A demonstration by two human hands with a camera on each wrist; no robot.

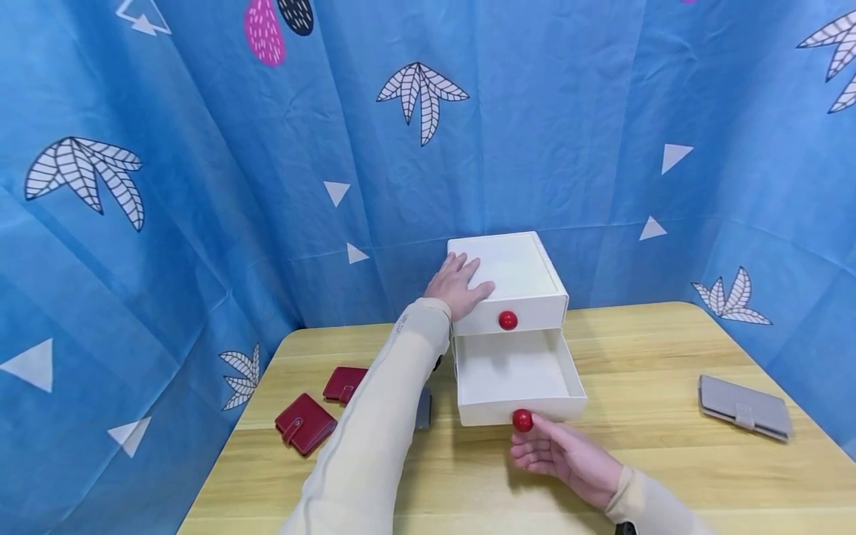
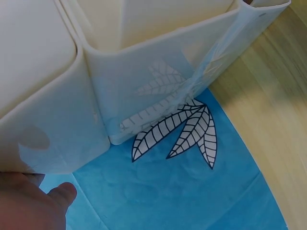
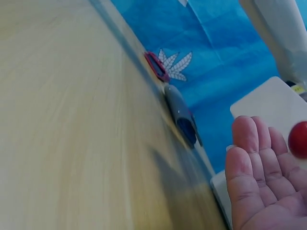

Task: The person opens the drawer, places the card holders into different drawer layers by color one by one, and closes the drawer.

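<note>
A white two-drawer box stands at the back of the wooden table. Its upper drawer, with a red knob, is closed. The lower drawer is pulled out and looks empty. My left hand lies flat on the box top, fingers straight; the left wrist view shows its thumb under the box's side. My right hand is held palm up just under the lower drawer's red knob. In the right wrist view its fingers are straight and apart from the knob.
Two red wallets lie on the table's left side. A dark grey wallet shows partly behind my left forearm, also visible as the grey wallet. A light grey wallet lies at the right. Blue patterned cloth surrounds the table.
</note>
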